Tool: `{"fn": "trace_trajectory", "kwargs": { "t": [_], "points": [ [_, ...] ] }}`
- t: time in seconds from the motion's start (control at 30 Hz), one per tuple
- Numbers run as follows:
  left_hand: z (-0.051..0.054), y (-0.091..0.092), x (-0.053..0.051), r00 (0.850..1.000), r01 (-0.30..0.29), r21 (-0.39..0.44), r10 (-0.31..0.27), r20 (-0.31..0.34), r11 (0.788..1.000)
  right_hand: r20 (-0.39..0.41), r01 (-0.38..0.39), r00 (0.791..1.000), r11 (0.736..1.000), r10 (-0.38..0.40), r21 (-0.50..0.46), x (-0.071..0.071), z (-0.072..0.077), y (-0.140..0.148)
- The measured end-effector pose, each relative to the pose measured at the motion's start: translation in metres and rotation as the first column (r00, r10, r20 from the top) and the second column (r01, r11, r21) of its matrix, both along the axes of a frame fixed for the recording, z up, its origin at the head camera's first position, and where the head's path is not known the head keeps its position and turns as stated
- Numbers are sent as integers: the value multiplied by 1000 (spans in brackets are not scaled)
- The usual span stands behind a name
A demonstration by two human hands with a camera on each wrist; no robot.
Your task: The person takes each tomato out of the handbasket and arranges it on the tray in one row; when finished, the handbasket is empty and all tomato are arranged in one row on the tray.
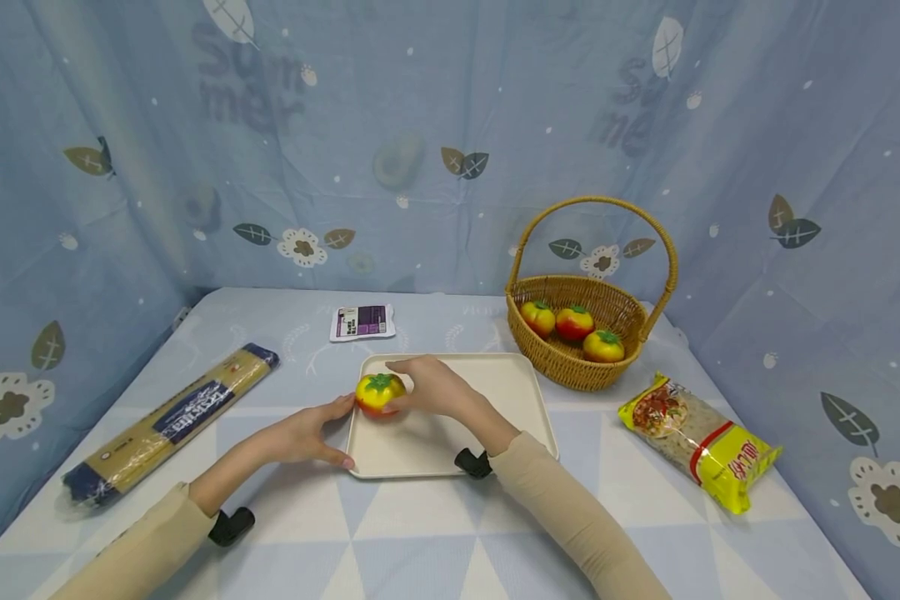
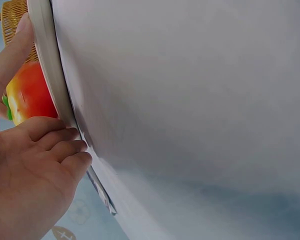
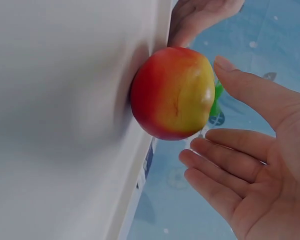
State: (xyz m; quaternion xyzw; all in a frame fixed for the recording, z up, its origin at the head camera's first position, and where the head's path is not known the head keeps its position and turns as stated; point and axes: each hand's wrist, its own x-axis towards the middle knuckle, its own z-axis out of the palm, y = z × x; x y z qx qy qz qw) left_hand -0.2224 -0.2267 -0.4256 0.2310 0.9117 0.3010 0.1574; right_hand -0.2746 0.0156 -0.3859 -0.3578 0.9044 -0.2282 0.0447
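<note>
A yellow-and-red persimmon [image 1: 378, 393] with a green leafy top sits at the left side of a cream tray [image 1: 420, 454]. My right hand [image 1: 444, 388] reaches over the tray to the persimmon. In the right wrist view its thumb [image 3: 250, 90] and spread fingers lie beside the fruit, with a gap to it. At the tray's left edge is my left hand [image 1: 300, 435]. Its thumb and fingers are apart, and in the left wrist view the fingertips [image 2: 80, 147] rest against the tray's rim.
A wicker basket [image 1: 562, 362] with a tall handle holds three persimmons [image 1: 574, 323] at the back right. A yellow noodle bag [image 1: 697, 442] lies at right, a long pack of dry noodles [image 1: 176, 425] at left. Behind the tray lies a small white-and-purple packet [image 1: 362, 322].
</note>
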Motion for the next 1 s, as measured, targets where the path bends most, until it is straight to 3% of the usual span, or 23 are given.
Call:
{"fn": "trace_trajectory", "kwargs": {
  "t": [0.43,0.7,1.0],
  "points": [
    [-1,0,-1,1000,-18,-5,18,18,1000,-44,-18,999,998,15,-54,10,7,30],
    [-1,1,0,1000,-17,-4,17,23,1000,-40,16,999,995,-20,-99,18,9,52],
    [-1,0,0,1000,-4,0,4,8,1000,-95,62,993,990,-74,-124,15,19,77]
  ]
}}
